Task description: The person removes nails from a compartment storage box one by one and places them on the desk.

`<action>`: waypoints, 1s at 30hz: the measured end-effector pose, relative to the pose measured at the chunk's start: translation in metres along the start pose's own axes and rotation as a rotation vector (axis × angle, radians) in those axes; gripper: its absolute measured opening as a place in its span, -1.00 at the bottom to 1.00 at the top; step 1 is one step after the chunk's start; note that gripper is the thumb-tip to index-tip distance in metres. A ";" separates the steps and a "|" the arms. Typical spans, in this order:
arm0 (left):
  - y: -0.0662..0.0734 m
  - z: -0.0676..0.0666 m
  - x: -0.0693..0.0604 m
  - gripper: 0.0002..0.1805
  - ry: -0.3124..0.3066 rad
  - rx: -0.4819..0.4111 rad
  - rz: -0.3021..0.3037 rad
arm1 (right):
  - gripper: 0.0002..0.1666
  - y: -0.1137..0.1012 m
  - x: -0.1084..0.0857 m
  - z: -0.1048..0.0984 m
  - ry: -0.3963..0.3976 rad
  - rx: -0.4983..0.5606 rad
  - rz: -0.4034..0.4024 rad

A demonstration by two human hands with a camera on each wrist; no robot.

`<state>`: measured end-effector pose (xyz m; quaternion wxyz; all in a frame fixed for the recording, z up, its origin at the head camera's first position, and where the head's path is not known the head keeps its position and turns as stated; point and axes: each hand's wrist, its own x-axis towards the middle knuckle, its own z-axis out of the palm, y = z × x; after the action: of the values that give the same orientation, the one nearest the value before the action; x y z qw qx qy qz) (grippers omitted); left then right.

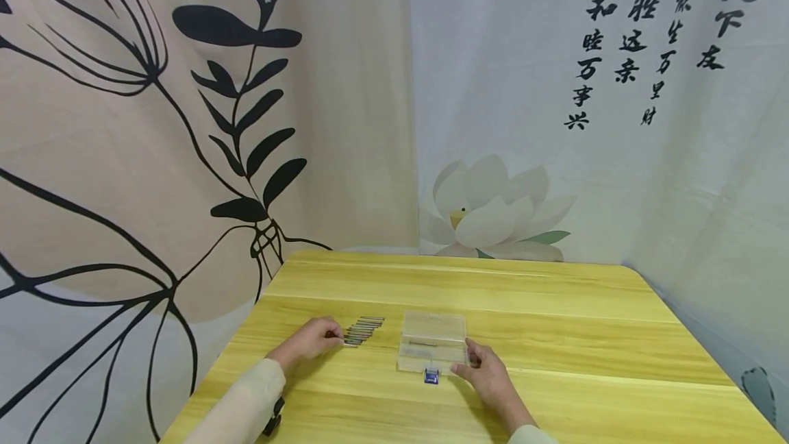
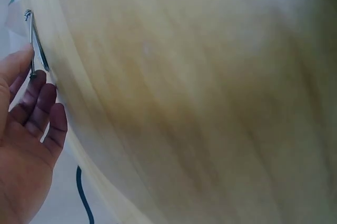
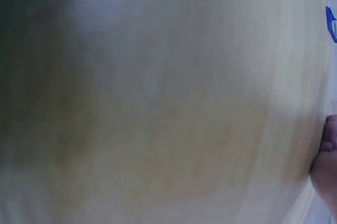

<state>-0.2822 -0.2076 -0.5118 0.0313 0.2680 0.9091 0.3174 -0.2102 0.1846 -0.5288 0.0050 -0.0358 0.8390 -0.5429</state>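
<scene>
My left hand [image 1: 317, 336] pinches a thin metal rod [image 2: 31, 37] between thumb and fingertips; one end looks knobbly. In the head view this hand is at the near end of a slanted row of thin metal rods [image 1: 368, 326] on the table. A clear plastic box [image 1: 403, 362] stands to the right with its lid [image 1: 434, 326] folded back and a blue latch [image 1: 431, 376] at the front. Inside lies a thin rod [image 1: 423, 344]. My right hand [image 1: 490, 374] grips the box's right side, thumb near the front corner; the right wrist view shows only part of this hand.
The yellow wood-grain table [image 1: 567, 334] reaches back to a printed curtain [image 1: 357, 122] with plant drawings and dark lettering. A black band or strap [image 1: 274, 418] shows at my left wrist.
</scene>
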 end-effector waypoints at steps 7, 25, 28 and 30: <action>0.000 0.002 0.002 -0.90 0.020 0.018 -0.006 | -0.12 0.000 -0.001 0.000 0.009 -0.001 -0.007; 0.004 -0.007 0.007 -0.92 0.030 -0.027 -0.081 | -0.12 -0.001 -0.001 0.000 0.024 0.010 0.001; 0.009 -0.008 0.011 -0.90 0.032 -0.021 -0.082 | -0.12 -0.001 -0.001 0.000 0.024 0.011 0.002; 0.012 -0.009 0.014 -0.89 0.032 -0.019 -0.083 | -0.12 0.000 -0.001 0.001 0.023 0.006 0.007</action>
<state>-0.2909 -0.1974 -0.4962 0.0324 0.2246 0.9168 0.3287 -0.2089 0.1840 -0.5290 -0.0027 -0.0267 0.8376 -0.5457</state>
